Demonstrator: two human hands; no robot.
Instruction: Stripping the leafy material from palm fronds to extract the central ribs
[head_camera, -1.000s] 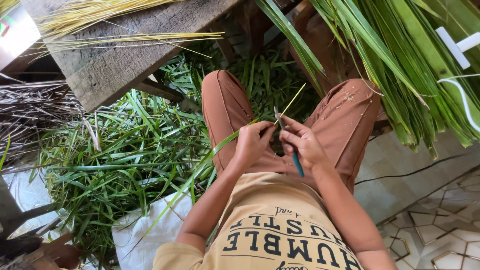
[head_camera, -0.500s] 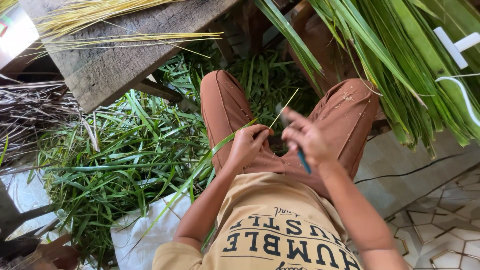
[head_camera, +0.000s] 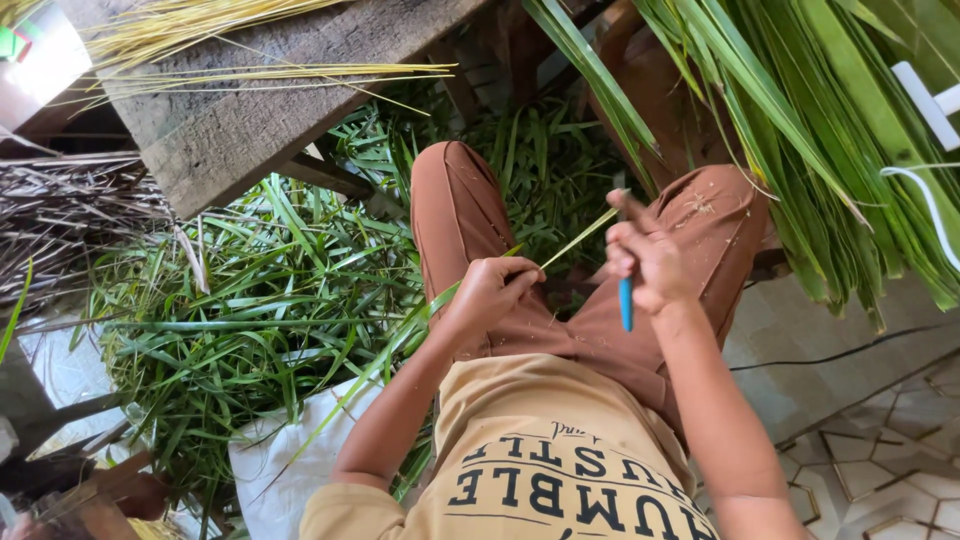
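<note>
My left hand (head_camera: 492, 288) pinches a long green palm leaf strip (head_camera: 400, 335) over my lap, above my brown trousers (head_camera: 455, 215). The strip trails down to the left past my knee. From my fingers a thin pale yellow midrib (head_camera: 578, 238) runs up and right toward my right hand (head_camera: 645, 262). That hand grips a small knife with a blue handle (head_camera: 625, 303), its blade pointing up by my index finger, raised a little above my right thigh.
A heap of cut green leaf strips (head_camera: 240, 320) covers the floor at left. A rough wooden bench (head_camera: 230, 120) carries yellow midribs (head_camera: 200, 30). Fresh palm fronds (head_camera: 820, 130) hang at upper right. Tiled floor (head_camera: 880, 440) and a dark cable lie at right.
My right hand with the knife has moved up and to the right, away from my left hand, stripping along the midrib. My left hand has stayed on the leaf.
</note>
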